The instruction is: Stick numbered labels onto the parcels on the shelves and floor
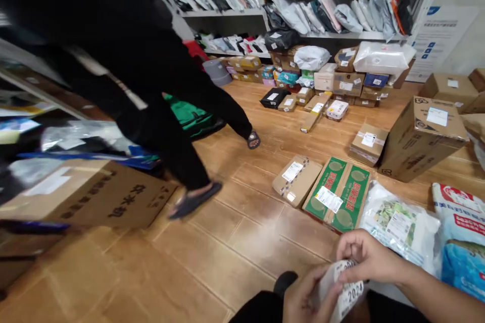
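Low at the bottom right, both my hands are on a white roll of printed labels [350, 297] with large black digits, among them "2024". My left hand [308, 295] wraps around its left side, with the thumb across the front. My right hand [373, 262] pinches the upper edge of the labels between thumb and curled fingers. Part of the roll is hidden behind my fingers. Just beyond my hands lie a green and brown carton [346, 214] and a clear-wrapped white parcel [397, 224], each bearing a white label.
A person in black clothes [182, 161] and slippers is walking on the left, near a large carton [113, 202]. A tall carton [409, 146] stands at right, beside a blue bag [462, 257]. Small boxes [314, 111] and shelves of parcels [303, 15] line the back.
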The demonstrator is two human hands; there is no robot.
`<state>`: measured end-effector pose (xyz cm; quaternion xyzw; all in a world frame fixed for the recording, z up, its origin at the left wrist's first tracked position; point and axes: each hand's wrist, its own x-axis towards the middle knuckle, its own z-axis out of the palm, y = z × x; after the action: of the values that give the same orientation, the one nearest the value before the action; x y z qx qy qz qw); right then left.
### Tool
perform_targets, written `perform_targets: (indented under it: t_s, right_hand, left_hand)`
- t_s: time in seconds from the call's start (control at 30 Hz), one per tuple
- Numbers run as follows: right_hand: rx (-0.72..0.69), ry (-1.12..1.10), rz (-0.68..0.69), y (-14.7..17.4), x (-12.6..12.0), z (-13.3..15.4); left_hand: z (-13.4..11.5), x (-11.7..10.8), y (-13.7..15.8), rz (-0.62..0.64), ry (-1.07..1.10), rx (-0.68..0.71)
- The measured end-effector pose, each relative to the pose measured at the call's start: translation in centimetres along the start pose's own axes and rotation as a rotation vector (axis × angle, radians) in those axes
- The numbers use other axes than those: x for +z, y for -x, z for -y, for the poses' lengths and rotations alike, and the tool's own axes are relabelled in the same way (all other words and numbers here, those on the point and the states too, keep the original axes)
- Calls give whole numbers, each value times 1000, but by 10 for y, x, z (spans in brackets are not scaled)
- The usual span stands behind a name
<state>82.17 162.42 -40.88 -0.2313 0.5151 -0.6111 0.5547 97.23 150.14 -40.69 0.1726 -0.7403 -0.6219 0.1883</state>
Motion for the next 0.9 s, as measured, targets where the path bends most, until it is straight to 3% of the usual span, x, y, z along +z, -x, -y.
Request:
perform_targets:
  t_s: [0.17, 0.3, 0.43, 0.57, 0.9]
  right_hand:
    - [-32, 61, -267, -50, 1, 5]
    - [-28, 106, -434, -75, -3, 2]
    - [71, -2, -392, -93, -4, 1]
    - [176, 23, -405, -119, -5, 6]
    - [179, 19, -362, -170, -37, -7]
  left_hand:
    - [35, -28, -71, 78, 146, -203]
    - [71, -29, -96, 119, 205, -174]
    - [90, -39, -100, 154, 221, -185]
    - [98, -51, -111, 155, 262, -285]
    - [114, -65, -153, 129, 166, -484]
